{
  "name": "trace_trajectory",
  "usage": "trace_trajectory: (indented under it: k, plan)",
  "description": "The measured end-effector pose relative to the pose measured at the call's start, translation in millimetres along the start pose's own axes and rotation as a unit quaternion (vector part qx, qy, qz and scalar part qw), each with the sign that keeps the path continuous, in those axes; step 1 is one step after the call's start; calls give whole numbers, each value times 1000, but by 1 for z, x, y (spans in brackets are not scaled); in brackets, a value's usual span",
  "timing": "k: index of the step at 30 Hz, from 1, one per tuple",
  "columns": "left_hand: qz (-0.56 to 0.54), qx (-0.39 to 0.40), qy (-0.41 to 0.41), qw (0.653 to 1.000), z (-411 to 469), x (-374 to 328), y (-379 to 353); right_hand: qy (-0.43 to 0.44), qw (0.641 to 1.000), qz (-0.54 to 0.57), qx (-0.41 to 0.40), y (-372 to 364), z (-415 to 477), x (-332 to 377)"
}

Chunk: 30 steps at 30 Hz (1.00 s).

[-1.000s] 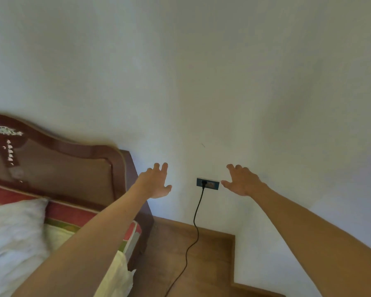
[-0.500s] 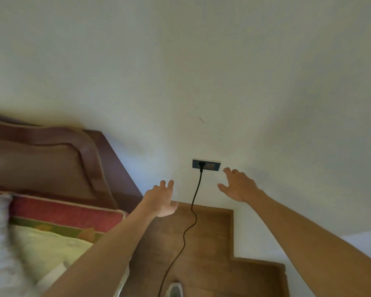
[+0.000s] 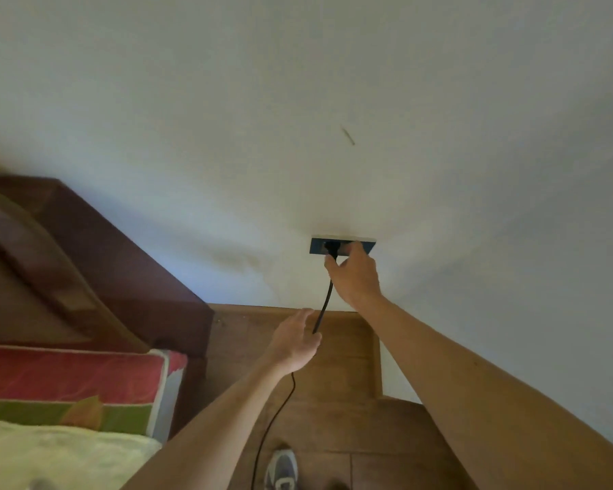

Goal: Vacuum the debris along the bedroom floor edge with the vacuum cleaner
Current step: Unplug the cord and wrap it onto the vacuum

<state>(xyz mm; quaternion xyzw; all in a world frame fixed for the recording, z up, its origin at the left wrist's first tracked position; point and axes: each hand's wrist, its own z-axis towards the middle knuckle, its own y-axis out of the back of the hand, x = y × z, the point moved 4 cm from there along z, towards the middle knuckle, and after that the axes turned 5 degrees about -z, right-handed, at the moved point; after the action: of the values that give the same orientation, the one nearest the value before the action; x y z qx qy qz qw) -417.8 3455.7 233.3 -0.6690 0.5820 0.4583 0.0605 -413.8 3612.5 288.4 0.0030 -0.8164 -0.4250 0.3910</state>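
Note:
A dark wall socket [image 3: 317, 245] sits low on the white wall, with a black plug [image 3: 332, 250] in its left side. My right hand [image 3: 356, 275] is at the plug, thumb and fingers pinched around it. The black power cord [image 3: 324, 305] hangs down from the plug. My left hand [image 3: 294, 343] is lower, its fingers curled around the cord just above the wooden floor [image 3: 337, 369]. Below that hand the cord trails down toward the bottom edge. The vacuum cleaner itself is out of view.
A dark wooden headboard [image 3: 85, 263] and a mattress with red and green fabric [image 3: 75, 380] fill the left side. A wooden skirting board [image 3: 248, 307] runs along the wall. A grey shoe [image 3: 282, 470] stands on the floor at the bottom.
The view has tilted down and closer to the socket. My right hand moved onto the plug and pinched it. My left hand dropped and closed around the cord.

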Motion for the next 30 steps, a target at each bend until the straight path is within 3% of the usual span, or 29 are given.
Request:
trace_trajectory:
  k: [5, 10, 19, 30]
  plan:
    - [-47, -13, -29, 998, 19, 11, -17, -47, 990, 82, -107, -15, 12, 0]
    - [-96, -44, -57, 993, 16, 27, -26, -71, 981, 101, -149, -22, 10, -2]
    - [-217, -19, -66, 974, -8, 31, -29, -61, 985, 35, -155, -25, 18, -5]
    - [-313, 55, -19, 948, -32, 17, -24, -12, 985, 48, -164, -36, 18, -7]
